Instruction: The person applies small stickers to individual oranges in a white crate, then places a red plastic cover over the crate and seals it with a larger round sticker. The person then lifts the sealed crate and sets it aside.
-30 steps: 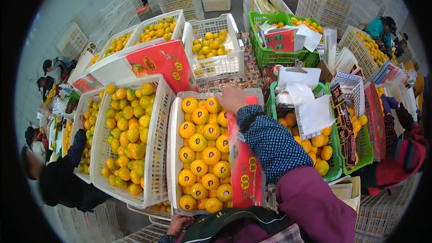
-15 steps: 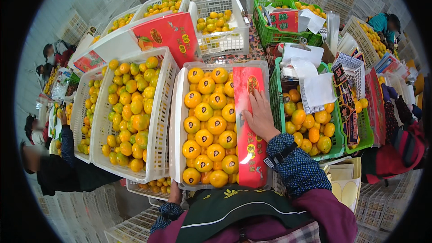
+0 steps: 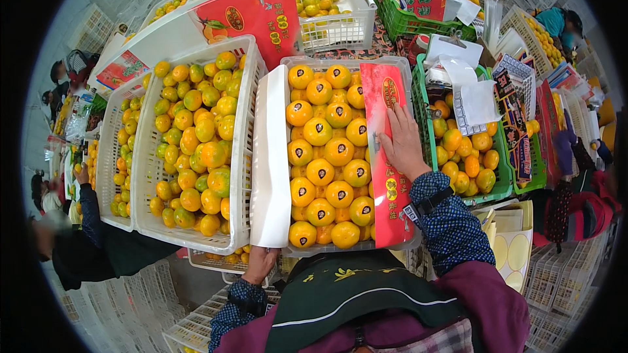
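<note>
The right grip (image 3: pixel 403 142) spreads flat, fingers extended, on the red panel (image 3: pixel 387 196); left grip (image 3: pixel 261 264), closure unclear, is at the white panel's (image 3: pixel 271 163) near edge, close beside a white crate (image 3: pixel 244 157).

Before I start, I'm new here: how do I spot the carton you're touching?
Find the large white crate of loose mandarins. Right of it is the open carton, its red flap under the right hand. Unlike those, its own mandarins sit in rows, many dark-stickered.
</note>
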{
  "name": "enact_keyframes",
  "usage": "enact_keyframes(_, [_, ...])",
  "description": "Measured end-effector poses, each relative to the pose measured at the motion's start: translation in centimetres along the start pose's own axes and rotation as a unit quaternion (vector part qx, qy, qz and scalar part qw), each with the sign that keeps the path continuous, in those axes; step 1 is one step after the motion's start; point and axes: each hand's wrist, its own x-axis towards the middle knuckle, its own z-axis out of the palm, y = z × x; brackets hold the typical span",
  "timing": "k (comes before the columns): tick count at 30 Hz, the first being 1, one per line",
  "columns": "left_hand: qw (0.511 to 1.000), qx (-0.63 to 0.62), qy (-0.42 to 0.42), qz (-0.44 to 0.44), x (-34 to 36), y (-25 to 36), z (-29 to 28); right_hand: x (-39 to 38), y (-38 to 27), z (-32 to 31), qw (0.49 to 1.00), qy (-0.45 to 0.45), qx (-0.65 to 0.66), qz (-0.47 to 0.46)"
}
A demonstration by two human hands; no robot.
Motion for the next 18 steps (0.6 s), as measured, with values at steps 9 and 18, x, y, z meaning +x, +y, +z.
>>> enact_keyframes(9, [0.977,-0.179,0.018,-0.115,3.8,-8.3,5.2,0.1,0.2,0.1,1.000,-0.006,0.007,-0.008])
enact_keyframes(18, [0.958,-0.248,0.019,-0.143,6.6,-6.2,4.8,0.1,0.1,-0.2,1.000,-0.016,0.004,-0.012])
